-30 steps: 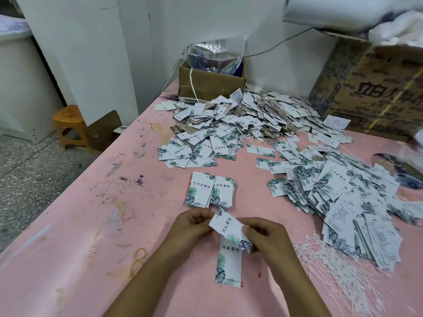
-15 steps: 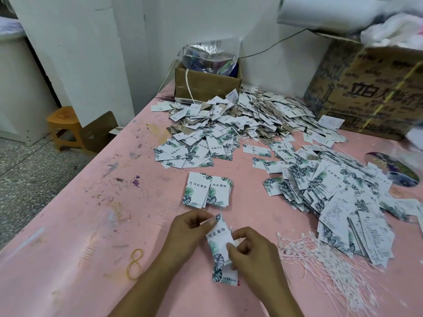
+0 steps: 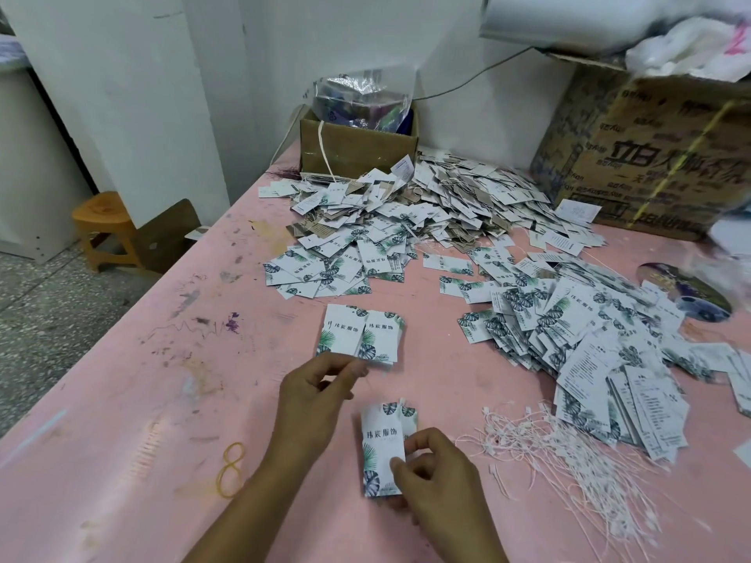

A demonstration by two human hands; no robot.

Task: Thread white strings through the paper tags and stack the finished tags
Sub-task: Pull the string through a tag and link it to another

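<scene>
Though light and fairly stiff, would likely crease or tear at the hole, so best taken by the edges. Pinches the paired tags [image 3: 383, 442] low on one side with right hand [image 3: 433, 471], just above pink worktop [image 3: 162, 400]; curls left hand [image 3: 315, 396], fingertips nipping what looks like a thin white string [image 3: 370, 386]
</scene>
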